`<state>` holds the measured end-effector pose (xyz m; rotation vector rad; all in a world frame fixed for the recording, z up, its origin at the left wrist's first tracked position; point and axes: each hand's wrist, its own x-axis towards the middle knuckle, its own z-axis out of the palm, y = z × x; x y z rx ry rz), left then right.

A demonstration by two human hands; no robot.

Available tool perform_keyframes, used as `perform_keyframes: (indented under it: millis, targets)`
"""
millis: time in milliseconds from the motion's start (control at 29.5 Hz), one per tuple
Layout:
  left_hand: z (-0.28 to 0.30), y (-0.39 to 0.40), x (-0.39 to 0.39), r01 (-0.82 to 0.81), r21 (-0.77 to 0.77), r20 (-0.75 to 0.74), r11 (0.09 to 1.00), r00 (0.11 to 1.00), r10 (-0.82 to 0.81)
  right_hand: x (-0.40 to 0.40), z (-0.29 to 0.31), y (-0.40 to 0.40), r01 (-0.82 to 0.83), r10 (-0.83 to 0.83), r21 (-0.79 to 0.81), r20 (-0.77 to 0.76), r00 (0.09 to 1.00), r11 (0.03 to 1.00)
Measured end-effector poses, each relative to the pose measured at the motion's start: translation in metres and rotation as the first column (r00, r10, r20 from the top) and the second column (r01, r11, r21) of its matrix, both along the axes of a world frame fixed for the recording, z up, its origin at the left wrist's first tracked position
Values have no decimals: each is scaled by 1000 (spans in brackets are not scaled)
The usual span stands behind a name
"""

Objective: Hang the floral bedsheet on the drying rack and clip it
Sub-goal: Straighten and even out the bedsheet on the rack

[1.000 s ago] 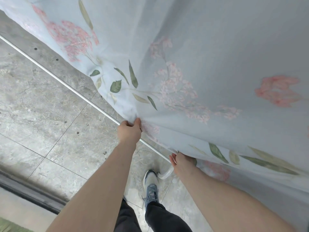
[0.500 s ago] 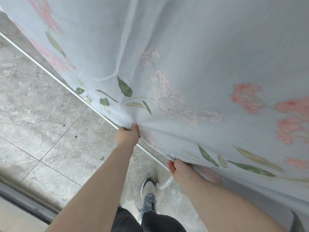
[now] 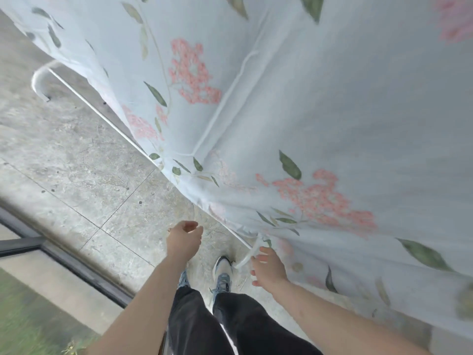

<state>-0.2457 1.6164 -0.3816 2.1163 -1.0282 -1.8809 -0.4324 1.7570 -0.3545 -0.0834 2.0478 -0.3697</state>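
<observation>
The pale blue floral bedsheet (image 3: 320,111), printed with pink flower clusters and green leaves, hangs draped over the white metal rail of the drying rack (image 3: 84,98) and fills the upper right of the view. My left hand (image 3: 184,240) hovers below the sheet's lower edge with loosely curled fingers, holding nothing. My right hand (image 3: 268,267) is spread open just beside the rail's curved near end, apart from the cloth. No clip is visible.
Grey stone floor tiles (image 3: 76,175) lie below. A dark door-track threshold (image 3: 76,267) runs diagonally at lower left, with grass beyond it. My two legs and sneakers (image 3: 222,275) stand under the hands. The rack's far curved end (image 3: 41,80) shows at upper left.
Both hands have let go of the sheet's edge and dropped back from the rail. The view has swung, showing more of the rack's far end.
</observation>
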Motion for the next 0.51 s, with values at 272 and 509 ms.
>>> perform_keyframes:
  millis: [272, 509]
  targets:
    - [103, 50, 3, 226, -93, -38, 970, 972, -230, -11, 109, 70, -295, 291, -11, -142, 946, 955]
    - [176, 51, 6, 345, -226, -34, 911, 932, -362, -32, 173, 77, -92, 73, -107, -172, 982, 990]
